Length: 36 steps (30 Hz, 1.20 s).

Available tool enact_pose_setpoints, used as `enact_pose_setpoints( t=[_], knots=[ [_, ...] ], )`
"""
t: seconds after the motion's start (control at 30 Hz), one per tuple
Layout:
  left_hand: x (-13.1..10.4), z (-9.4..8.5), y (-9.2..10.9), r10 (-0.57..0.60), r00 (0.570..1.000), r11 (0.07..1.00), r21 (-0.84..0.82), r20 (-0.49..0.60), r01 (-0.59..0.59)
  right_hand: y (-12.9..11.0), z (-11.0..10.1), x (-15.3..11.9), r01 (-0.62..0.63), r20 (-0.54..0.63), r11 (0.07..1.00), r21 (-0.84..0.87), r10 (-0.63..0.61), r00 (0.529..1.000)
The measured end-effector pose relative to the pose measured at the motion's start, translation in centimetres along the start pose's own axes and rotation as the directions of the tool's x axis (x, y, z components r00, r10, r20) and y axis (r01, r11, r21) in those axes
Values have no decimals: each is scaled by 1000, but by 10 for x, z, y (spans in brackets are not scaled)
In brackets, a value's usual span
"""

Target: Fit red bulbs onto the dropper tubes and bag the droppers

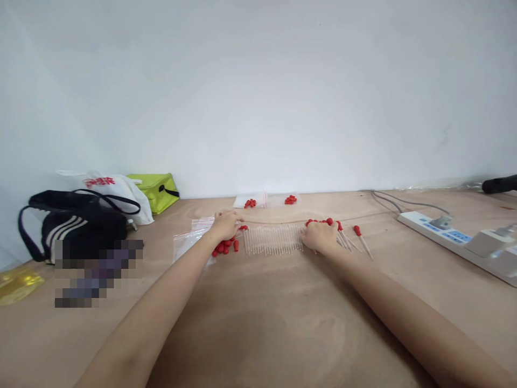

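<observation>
Slender, clear, glass-like tubes (272,240) lie between the left hand (225,225) and right hand (320,235). What either grips, I can't tell.

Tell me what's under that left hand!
Red bulbs show close beside the left hand; anything directly beneath its palm and fingers is covered, so I can't tell what's there.

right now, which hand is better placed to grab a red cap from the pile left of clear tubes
Probably the left hand: it's beside those red caps; the right hand is at the clear tubes' other end.
</observation>
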<state>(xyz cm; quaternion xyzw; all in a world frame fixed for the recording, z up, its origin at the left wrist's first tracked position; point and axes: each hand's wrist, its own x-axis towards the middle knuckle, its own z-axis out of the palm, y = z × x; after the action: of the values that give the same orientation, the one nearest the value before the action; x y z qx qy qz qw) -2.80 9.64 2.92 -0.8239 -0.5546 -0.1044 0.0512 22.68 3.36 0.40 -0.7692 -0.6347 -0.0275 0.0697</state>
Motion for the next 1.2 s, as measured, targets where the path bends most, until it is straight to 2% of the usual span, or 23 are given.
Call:
enact_pose_setpoints(
  t=[0.2, 0.33, 0.43, 0.47, 0.57, 0.63, 0.7, 0.8, 0.9, 1.03, 1.2],
  knots=[
    [20, 7, -1, 40, 998, 999, -30, 53, -38, -4, 2, 0, 10, -12, 999, -31, -10, 1000],
    [18, -4, -3, 25, 1000, 996, -85, -7, -26, -3, 1, -5, 28, -54, 1000, -13, -29, 998],
    [4, -11, 2, 52, 995, 984, -167, -83, -65, 1, 3, -10, 86, -185, 996, 15, -81, 979],
    [-3, -12, 7, 61, 991, 974, -209, -123, -86, 3, 4, -12, 125, -241, 991, 37, -112, 964],
    [-34, -10, 24, 48, 945, 865, -460, -324, -202, 10, 11, -22, 327, -393, 932, 154, -246, 886],
    [-55, -4, 37, 77, 937, 815, -520, -340, -256, 14, 16, -31, 479, -470, 849, 222, -337, 816],
    [-73, 3, 48, 125, 943, 782, -555, -309, -285, 15, 20, -40, 596, -519, 765, 244, -417, 746],
    [-88, 15, 60, 80, 965, 678, -696, -249, -235, 11, 23, -51, 693, -521, 682, 232, -515, 681],
    [-92, 25, 64, 45, 982, 566, -805, -181, -174, 3, 23, -59, 721, -483, 663, 203, -572, 662],
    [-93, 29, 65, 32, 985, 585, -796, -171, -157, -4, 21, -63, 746, -451, 633, 206, -616, 646],
    [-92, 26, 65, 19, 982, 598, -785, -189, -163, -5, 18, -65, 742, -428, 617, 263, -614, 663]
  ],
)
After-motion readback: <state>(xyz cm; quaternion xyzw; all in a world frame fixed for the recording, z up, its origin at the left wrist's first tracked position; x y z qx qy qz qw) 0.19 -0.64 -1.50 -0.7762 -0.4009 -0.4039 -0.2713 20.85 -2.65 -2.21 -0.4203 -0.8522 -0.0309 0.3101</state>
